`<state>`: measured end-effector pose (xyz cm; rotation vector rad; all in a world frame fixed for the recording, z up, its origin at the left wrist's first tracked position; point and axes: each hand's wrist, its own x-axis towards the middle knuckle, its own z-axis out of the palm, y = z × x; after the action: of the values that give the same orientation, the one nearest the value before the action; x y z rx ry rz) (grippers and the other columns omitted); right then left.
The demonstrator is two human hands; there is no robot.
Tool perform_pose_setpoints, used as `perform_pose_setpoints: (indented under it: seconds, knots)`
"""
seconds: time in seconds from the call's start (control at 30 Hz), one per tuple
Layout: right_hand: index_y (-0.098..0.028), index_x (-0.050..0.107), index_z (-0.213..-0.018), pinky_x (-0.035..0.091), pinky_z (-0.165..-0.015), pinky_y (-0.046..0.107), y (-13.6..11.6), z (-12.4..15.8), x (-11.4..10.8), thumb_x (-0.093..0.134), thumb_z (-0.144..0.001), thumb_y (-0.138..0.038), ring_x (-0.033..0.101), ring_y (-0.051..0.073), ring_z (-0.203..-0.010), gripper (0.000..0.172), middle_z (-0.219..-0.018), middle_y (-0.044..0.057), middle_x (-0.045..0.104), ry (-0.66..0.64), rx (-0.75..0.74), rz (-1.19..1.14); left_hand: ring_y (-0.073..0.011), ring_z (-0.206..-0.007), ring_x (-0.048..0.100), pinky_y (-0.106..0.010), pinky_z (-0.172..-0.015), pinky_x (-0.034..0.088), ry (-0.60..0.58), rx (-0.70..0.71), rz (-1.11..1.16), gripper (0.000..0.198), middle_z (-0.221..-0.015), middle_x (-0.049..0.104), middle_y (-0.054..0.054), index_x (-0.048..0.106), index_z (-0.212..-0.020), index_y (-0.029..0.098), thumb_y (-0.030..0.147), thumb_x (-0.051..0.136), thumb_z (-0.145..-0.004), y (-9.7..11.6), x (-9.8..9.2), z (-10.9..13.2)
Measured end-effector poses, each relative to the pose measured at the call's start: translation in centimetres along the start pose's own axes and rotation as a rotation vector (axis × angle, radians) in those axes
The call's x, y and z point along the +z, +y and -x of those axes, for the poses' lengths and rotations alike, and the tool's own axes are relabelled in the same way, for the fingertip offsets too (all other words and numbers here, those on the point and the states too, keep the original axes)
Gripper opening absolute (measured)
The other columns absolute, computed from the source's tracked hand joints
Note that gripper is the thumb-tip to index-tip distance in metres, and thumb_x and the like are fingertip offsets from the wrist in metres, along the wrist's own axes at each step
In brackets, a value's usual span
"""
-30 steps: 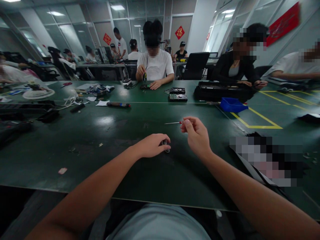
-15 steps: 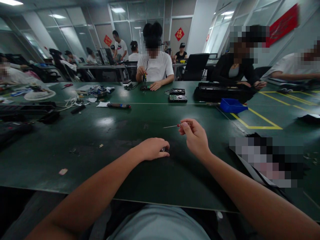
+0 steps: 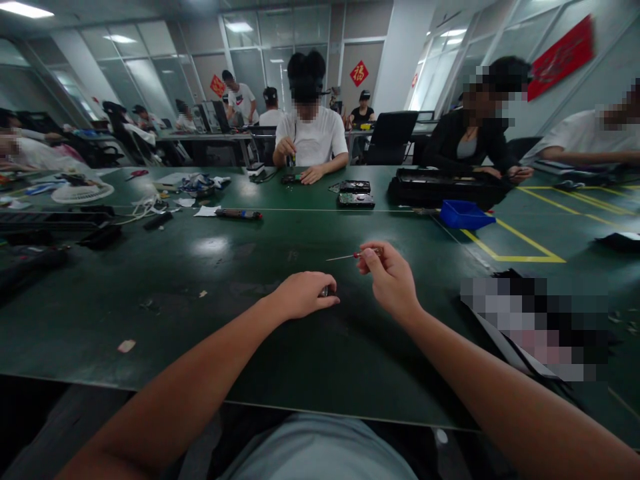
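Observation:
My right hand (image 3: pixel 390 273) is closed around the handle of a thin screwdriver (image 3: pixel 341 257), raised a little above the table. Its slim metal shaft points left, and a red collar shows by my fingertips. Just left of it, my left hand (image 3: pixel 305 295) rests low at the tabletop, fingers curled round a small shiny metal part (image 3: pixel 325 291). Most of that part is hidden by the fingers, so its kind cannot be made out. The screwdriver tip is apart from the metal part, above and slightly right of it.
The green table (image 3: pixel 200 347) carries opened hard drives (image 3: pixel 356 199), a blue bin (image 3: pixel 466 215), a long black casing (image 3: pixel 445 189) and a pen-like tool (image 3: pixel 239 214). A white fan grille (image 3: pixel 83 193) lies far left. Opposite, a person in white (image 3: pixel 313 137) works with a tool.
My left thumb and fingers have parted slightly around the metal part. My right hand keeps its hold on the screwdriver almost unmoved. The camera view has tilted a little.

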<state>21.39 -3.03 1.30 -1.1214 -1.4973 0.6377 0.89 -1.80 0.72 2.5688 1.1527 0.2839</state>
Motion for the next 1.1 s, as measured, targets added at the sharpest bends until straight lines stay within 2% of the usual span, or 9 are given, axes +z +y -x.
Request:
perform_pose_setpoints:
  seconds: [0.17, 0.23, 0.33, 0.43, 0.53, 0.73, 0.83, 0.97, 1.1]
  knots:
    - [-0.02, 0.062, -0.104, 0.051, -0.067, 0.034, 0.2, 0.0, 0.0, 0.053, -0.096, -0.042, 0.063, 0.017, -0.069, 0.025, -0.078, 0.002, 0.067, 0.012, -0.017, 0.011, -0.0201, -0.08, 0.062, -0.03, -0.068, 0.042, 0.144, -0.128, 0.213, 0.027, -0.094, 0.071, -0.004, 0.07, -0.107, 0.023, 0.042, 0.063, -0.088, -1.0, -0.2, -0.1]
    - [-0.02, 0.062, -0.105, 0.051, -0.067, 0.034, 0.3, 0.0, 0.0, 0.052, -0.096, -0.042, 0.064, 0.017, -0.069, 0.026, -0.078, 0.002, 0.067, 0.009, -0.015, 0.024, -0.0175, -0.074, 0.059, -0.03, -0.067, 0.042, 0.217, -0.155, 0.389, 0.027, -0.091, 0.07, -0.004, 0.072, -0.106, 0.022, 0.041, 0.06, -0.09, -1.6, -0.2, -0.4]
    - [-0.02, 0.062, -0.105, 0.051, -0.068, 0.035, 0.3, 0.0, 0.0, 0.052, -0.096, -0.042, 0.064, 0.018, -0.071, 0.026, -0.079, 0.003, 0.068, 0.001, -0.011, 0.032, -0.0125, -0.061, 0.052, -0.026, -0.057, 0.038, 0.334, -0.256, 0.735, 0.026, -0.084, 0.067, -0.004, 0.072, -0.098, 0.019, 0.039, 0.057, -0.09, -2.7, -0.3, -0.9]
    - [-0.02, 0.062, -0.105, 0.051, -0.068, 0.035, 0.2, 0.0, 0.0, 0.051, -0.097, -0.042, 0.064, 0.018, -0.071, 0.025, -0.079, 0.003, 0.068, -0.005, -0.012, 0.032, -0.0093, -0.055, 0.048, -0.022, -0.048, 0.03, 0.471, -0.347, 1.015, 0.023, -0.081, 0.062, -0.004, 0.067, -0.088, 0.017, 0.04, 0.065, -0.084, -3.8, -0.8, -1.1]
    - [-0.02, 0.062, -0.106, 0.052, -0.068, 0.035, 0.1, 0.1, -0.1, 0.051, -0.097, -0.042, 0.064, 0.018, -0.071, 0.026, -0.079, 0.003, 0.068, -0.008, -0.008, 0.038, -0.0079, -0.054, 0.047, -0.02, -0.046, 0.028, 0.586, -0.376, 1.175, 0.024, -0.078, 0.059, -0.002, 0.062, -0.082, 0.017, 0.037, 0.073, -0.076, -4.8, -1.7, -1.1]
    - [-0.02, 0.062, -0.106, 0.052, -0.068, 0.034, 0.3, 0.0, -0.2, 0.052, -0.096, -0.042, 0.064, 0.018, -0.072, 0.026, -0.08, 0.003, 0.068, -0.007, -0.002, 0.003, -0.0096, -0.054, 0.05, -0.022, -0.045, 0.031, 0.785, -0.432, 1.247, 0.019, -0.078, 0.058, -0.003, 0.067, -0.094, 0.013, 0.025, 0.061, -0.08, -7.1, -4.7, -0.5]
    - [-0.02, 0.062, -0.105, 0.052, -0.069, 0.034, 0.4, 0.0, -0.1, 0.052, -0.096, -0.041, 0.064, 0.018, -0.072, 0.025, -0.079, 0.003, 0.067, -0.002, 0.002, -0.003, -0.0105, -0.053, 0.05, -0.023, -0.045, 0.033, 0.89, -0.486, 1.296, 0.016, -0.076, 0.057, -0.003, 0.065, -0.092, 0.013, 0.022, 0.056, -0.082, -8.3, -6.5, 0.4]
    - [-0.02, 0.062, -0.104, 0.051, -0.068, 0.034, 0.3, -0.2, 0.0, 0.052, -0.096, -0.041, 0.064, 0.017, -0.071, 0.024, -0.078, 0.003, 0.067, -0.003, 0.011, 0.013, -0.0115, -0.053, 0.05, -0.024, -0.046, 0.034, 1.024, -0.573, 1.259, 0.015, -0.074, 0.057, -0.003, 0.063, -0.092, 0.013, 0.019, 0.052, -0.083, -10.5, -8.7, 3.1]
    - [-0.02, 0.062, -0.103, 0.05, -0.067, 0.033, 0.4, -0.3, 0.0, 0.051, -0.096, -0.04, 0.063, 0.017, -0.069, 0.024, -0.077, 0.002, 0.067, -0.015, 0.023, 0.028, -0.0116, -0.054, 0.05, -0.025, -0.049, 0.034, 1.13, -0.673, 1.183, 0.015, -0.074, 0.055, -0.002, 0.06, -0.09, 0.012, 0.01, 0.047, -0.082, -12.7, -11.0, 7.2]
